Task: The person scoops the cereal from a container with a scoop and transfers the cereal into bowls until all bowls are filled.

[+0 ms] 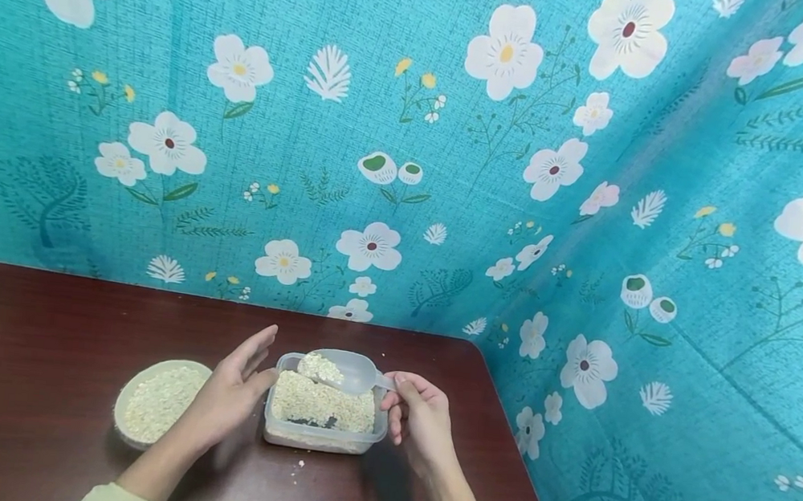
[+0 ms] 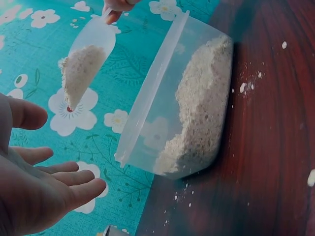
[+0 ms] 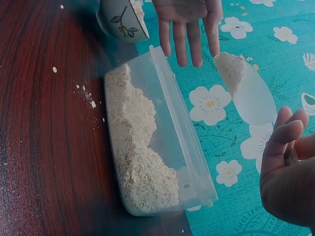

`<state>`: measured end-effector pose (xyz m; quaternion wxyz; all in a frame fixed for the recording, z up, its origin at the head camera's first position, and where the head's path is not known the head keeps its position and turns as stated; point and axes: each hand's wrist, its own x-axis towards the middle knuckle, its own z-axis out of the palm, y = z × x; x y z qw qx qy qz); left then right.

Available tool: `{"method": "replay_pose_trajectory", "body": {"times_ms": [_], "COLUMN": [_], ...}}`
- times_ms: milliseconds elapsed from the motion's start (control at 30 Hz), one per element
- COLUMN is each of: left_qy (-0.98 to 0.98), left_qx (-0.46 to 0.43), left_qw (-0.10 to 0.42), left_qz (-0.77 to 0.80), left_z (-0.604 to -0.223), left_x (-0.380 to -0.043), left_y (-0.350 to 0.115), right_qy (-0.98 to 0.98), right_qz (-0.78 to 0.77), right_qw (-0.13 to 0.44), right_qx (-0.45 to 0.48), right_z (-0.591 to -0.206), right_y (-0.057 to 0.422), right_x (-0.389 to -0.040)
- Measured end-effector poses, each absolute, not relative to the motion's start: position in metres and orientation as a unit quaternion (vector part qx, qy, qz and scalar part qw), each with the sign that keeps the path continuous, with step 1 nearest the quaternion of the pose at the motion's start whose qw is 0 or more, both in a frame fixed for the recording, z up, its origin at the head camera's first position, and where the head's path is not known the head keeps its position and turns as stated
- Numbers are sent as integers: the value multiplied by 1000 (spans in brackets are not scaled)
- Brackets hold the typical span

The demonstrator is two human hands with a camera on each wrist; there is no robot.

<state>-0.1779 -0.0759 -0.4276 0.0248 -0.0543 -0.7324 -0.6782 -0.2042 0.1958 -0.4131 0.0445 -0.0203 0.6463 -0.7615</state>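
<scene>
My right hand pinches the handle of a translucent scoop, which carries a heap of oat flakes above a clear plastic container. More oats fill part of that container, sloping lower in the middle. At the container's left side, my left hand is spread with straight fingers and holds nothing. The right wrist view shows the scoop in the air, its tip close to the left fingertips. Left of my left forearm stands a bowl of oats, partly covered by the arm.
A dark reddish-brown wooden table lies under everything, with scattered flakes in front of the container. Behind and to the right hangs a turquoise flowered cloth. The bowl's outside bears a leaf pattern.
</scene>
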Motion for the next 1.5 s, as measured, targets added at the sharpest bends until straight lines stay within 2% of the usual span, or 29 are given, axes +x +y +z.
{"method": "replay_pose_trajectory", "body": {"times_ms": [733, 1100, 1500], "left_qy": [-755, -771, -764], "left_qx": [-13, 4, 21], "left_qw": [37, 86, 117], "left_qz": [-654, -631, -634], "left_z": [-427, -432, -435], "left_x": [-165, -151, -138], "left_y": [-114, -141, -169], "right_qy": [643, 634, 636], "right_qz": [-760, -760, -750], "right_qw": [86, 120, 155], "right_qx": [-46, -78, -88], "right_z": [-422, -427, -429], "right_y": [162, 134, 107], "right_x": [-214, -217, -218]}}
